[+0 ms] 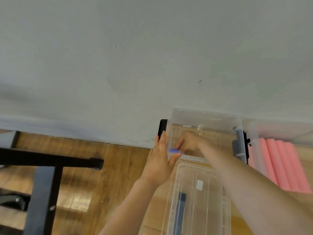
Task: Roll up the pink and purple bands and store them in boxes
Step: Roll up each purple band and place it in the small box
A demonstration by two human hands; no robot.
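Right hand (188,141): we pinch the purple band (174,151) inside the clear box (237,121).
Left hand (160,160): our straight fingers press its side.

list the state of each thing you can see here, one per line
clear box: open, by the wall
purple band: low inside the clear box, under the right hand
right hand: reaching into the box, fingers curled on the band
left hand: fingers straight, flat against the box's left side
lid: off, lying in front of the box
pink rolls: side by side in a second box
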